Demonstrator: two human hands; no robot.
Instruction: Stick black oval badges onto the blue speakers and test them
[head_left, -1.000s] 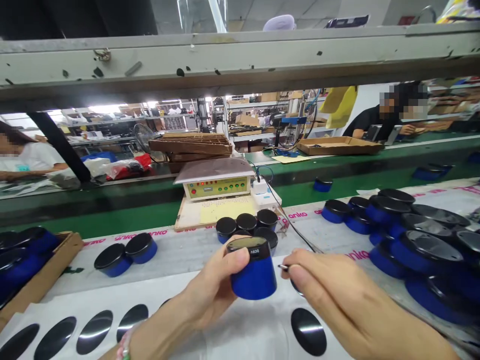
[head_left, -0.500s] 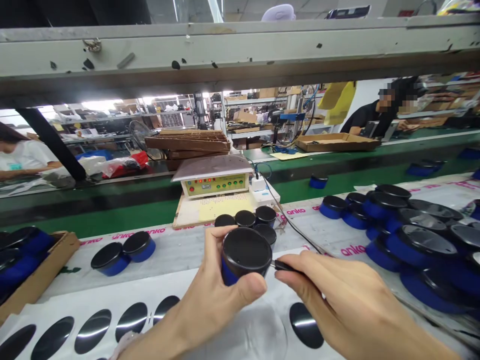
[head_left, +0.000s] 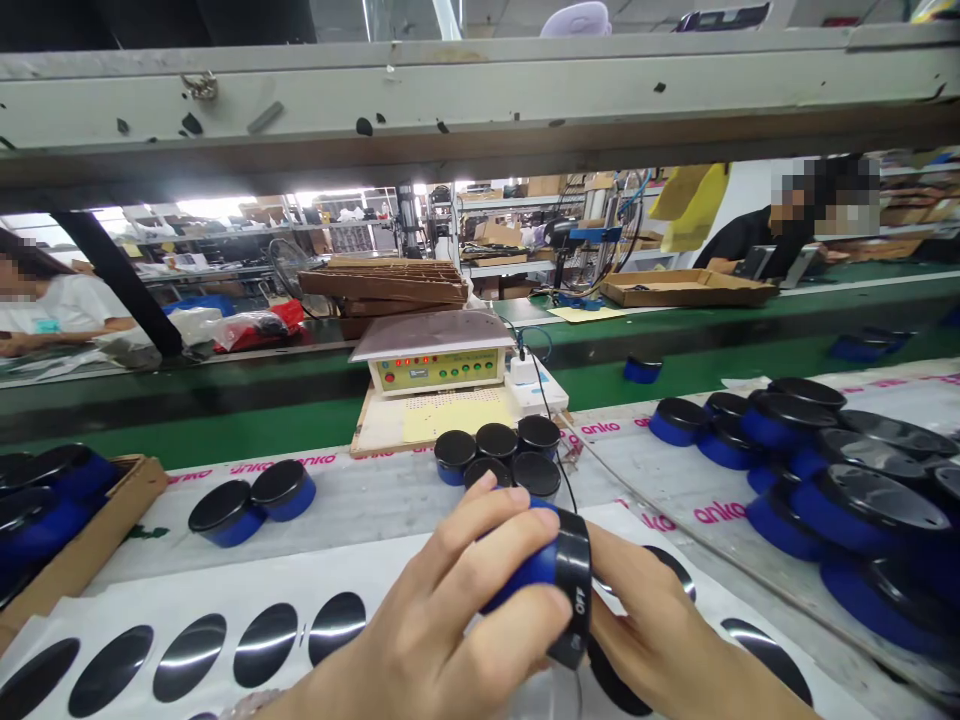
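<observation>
My left hand (head_left: pixel 480 590) is wrapped round a round blue-and-black device (head_left: pixel 574 580), tipped on its side. White lettering reading "OFF" shows on its black rim. Close against the device's right side is my right hand (head_left: pixel 649 620), its fingers curled in behind; their tips and whatever they hold are hidden. A thin black cable (head_left: pixel 559 440) runs from the white plug (head_left: pixel 525 370) down behind the device. Several like devices (head_left: pixel 496 440) stand grouped just beyond my hands. Under them on a white sheet (head_left: pixel 405 565) lie glossy black discs (head_left: pixel 264 645).
More blue-and-black devices crowd the right side (head_left: pixel 862 495) and fill a cardboard box (head_left: pixel 135 490) at the left. A yellow control unit (head_left: pixel 442 368) with lit red indicators stands at the back. A metal shelf beam (head_left: pixel 480 95) crosses overhead. Two people sit beyond the green belt (head_left: pixel 285 425).
The device has turned from upright onto its side, and my left hand has moved over its back. My right hand, which held a small black plug beside it, is now partly behind it.
</observation>
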